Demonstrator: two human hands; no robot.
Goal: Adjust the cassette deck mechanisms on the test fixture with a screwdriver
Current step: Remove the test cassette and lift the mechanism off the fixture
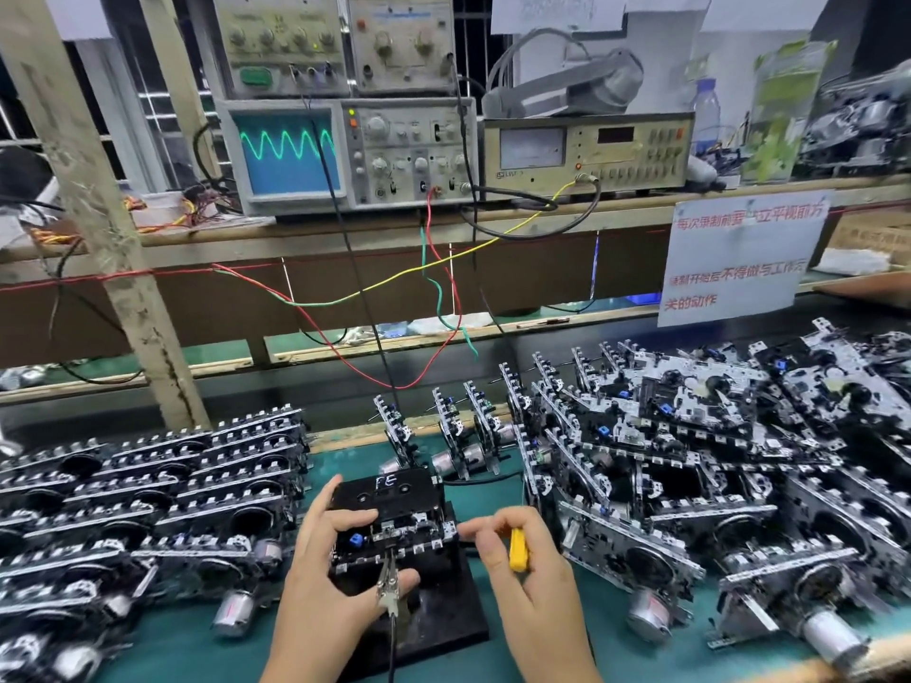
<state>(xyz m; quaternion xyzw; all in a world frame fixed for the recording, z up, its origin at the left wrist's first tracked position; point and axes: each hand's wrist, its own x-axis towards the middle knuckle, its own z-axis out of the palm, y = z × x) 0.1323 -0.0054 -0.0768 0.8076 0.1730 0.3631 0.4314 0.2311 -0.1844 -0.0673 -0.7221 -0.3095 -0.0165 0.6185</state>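
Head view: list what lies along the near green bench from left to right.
Stacked metal cassette mechanisms → left hand gripping the black mechanism on the fixture → right hand holding the yellow-handled screwdriver → piled metal mechanisms.

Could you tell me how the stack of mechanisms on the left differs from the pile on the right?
The left stack lies in neat, flat, parallel rows; the right pile is jumbled, with units tilted and overlapping. The left stack shows mostly dark edges with key tabs; the right pile shows open metal faces with small blue parts. Both rest on the green mat beside the fixture and include silver motors.
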